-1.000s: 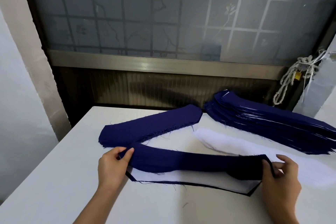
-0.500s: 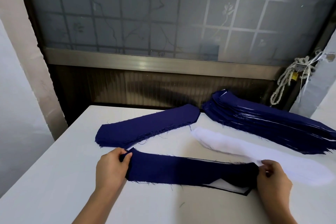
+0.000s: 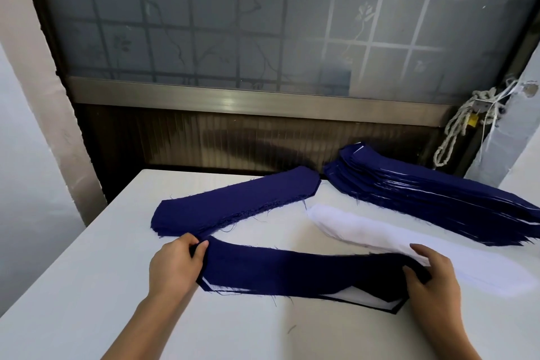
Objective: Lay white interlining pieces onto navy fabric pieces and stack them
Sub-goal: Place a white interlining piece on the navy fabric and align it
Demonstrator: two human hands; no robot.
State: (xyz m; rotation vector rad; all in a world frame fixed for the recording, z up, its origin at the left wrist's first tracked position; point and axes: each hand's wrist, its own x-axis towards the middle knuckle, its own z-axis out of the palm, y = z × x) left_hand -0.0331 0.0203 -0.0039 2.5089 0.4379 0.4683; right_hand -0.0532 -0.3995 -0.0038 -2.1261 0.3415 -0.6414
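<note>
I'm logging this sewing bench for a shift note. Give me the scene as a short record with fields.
Held: navy piece, stretched low over the table
Left hand: grips its left end
Right hand: pinches its right end
Beneath: white interlining showing at the near right edge
Navy pile: behind the left hand
White pile: behind the right hand
Layered stack: far right, navy with white edges showing

Bare left hand (image 3: 175,267) at 7 o'clock, bare right hand (image 3: 434,276) at 5 o'clock. Left forearm (image 3: 140,327) and right forearm (image 3: 457,339) bare, uncovered to bottom frame edge.
</note>
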